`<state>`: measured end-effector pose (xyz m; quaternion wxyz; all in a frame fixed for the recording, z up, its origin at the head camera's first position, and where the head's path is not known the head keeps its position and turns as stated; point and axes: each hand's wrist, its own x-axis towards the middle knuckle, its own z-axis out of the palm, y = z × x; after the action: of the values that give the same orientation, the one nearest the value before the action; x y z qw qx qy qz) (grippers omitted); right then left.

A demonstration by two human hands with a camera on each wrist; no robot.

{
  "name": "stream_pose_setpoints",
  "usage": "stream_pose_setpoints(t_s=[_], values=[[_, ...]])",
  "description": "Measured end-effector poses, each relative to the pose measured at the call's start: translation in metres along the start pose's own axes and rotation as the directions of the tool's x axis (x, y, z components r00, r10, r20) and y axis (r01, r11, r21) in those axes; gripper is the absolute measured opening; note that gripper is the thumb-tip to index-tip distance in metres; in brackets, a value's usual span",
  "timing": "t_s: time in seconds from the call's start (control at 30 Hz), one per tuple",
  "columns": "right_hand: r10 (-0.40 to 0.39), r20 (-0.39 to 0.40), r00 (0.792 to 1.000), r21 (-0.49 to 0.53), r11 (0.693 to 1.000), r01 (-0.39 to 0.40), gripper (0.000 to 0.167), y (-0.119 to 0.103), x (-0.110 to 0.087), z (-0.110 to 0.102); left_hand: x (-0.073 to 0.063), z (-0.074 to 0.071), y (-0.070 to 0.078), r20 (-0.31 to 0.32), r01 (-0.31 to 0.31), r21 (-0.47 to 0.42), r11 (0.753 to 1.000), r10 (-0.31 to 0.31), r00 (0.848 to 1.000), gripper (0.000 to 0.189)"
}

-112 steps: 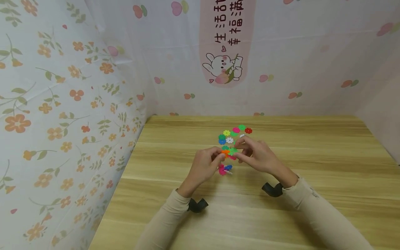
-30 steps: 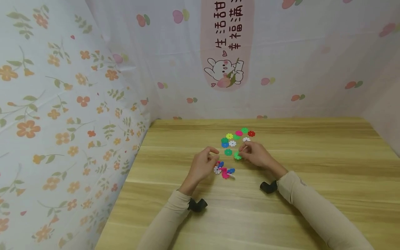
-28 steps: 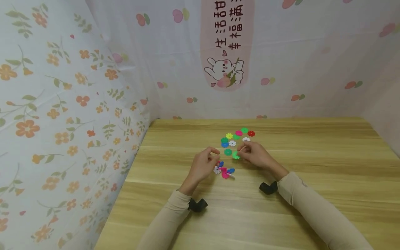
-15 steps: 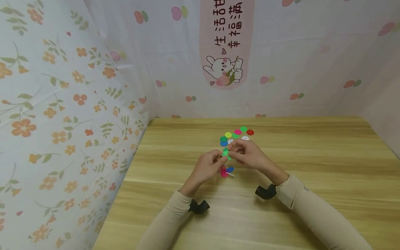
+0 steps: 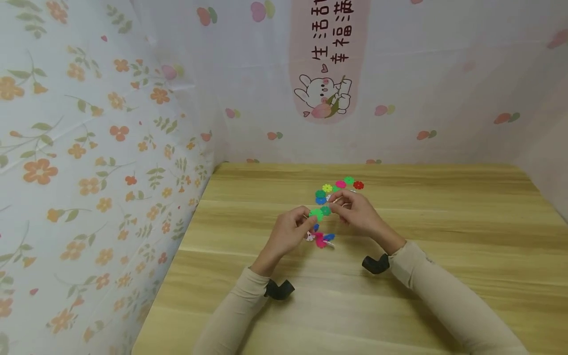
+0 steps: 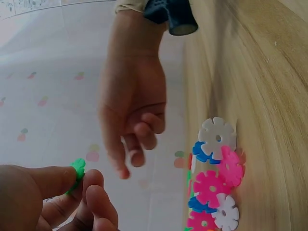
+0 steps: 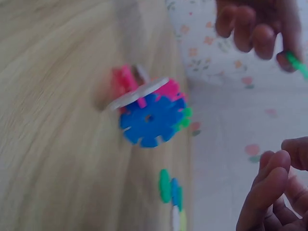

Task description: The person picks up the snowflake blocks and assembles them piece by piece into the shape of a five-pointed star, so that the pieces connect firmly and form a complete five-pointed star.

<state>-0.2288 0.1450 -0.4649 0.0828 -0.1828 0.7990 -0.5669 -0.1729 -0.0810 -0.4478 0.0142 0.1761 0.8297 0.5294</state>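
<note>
My left hand [image 5: 288, 234] pinches a bright green flower-shaped disc [image 5: 316, 214] between thumb and forefinger, above the table; the disc is edge-on in the left wrist view. Right of it hovers my right hand [image 5: 361, 214], fingers loosely bent, with nothing between them in the right wrist view. Below the hands lie slotted discs joined into clusters: a pink disc [image 5: 320, 240] with blue and white ones, and a white disc [image 5: 310, 236] with a blue one, partly hidden by the left hand. A dark green disc [image 5: 326, 210] lies just beyond the held one.
Loose discs spread toward the back of the wooden table [image 5: 443, 236]: yellow [image 5: 327, 188], pink [image 5: 340, 184], red [image 5: 358, 185], blue [image 5: 321, 200] and several green ones. A white disc is partly behind the right hand. Patterned cloth [image 5: 248, 88] hangs behind and at the left.
The right hand brought a bright green disc from the table over to the left hand. Both hands were at it half a second ago; now the right has drawn away and the left holds it.
</note>
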Motion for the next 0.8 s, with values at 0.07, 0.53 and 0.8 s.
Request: stream_pose_setpoints(t_s=[0.07, 0.53, 0.8], values=[[0.02, -0.01, 1.0, 0.003, 1.0, -0.02, 0.023, 0.007, 0.004, -0.001, 0.0, -0.001, 0.002, -0.008, -0.005, -0.002, 1.0, 0.005, 1.0, 0.017], [0.205, -0.022, 0.978, -0.101, 0.973, -0.207, 0.035, 0.048, 0.023, 0.0, 0.002, -0.003, 0.001, -0.059, -0.019, 0.005, 1.0, 0.019, 0.998, 0.013], [0.174, 0.026, 0.984, -0.252, 0.954, -0.162, 0.042, 0.054, 0.029, 0.003, 0.003, -0.005, -0.003, -0.094, -0.016, 0.028, 0.999, 0.018, 0.995, 0.015]])
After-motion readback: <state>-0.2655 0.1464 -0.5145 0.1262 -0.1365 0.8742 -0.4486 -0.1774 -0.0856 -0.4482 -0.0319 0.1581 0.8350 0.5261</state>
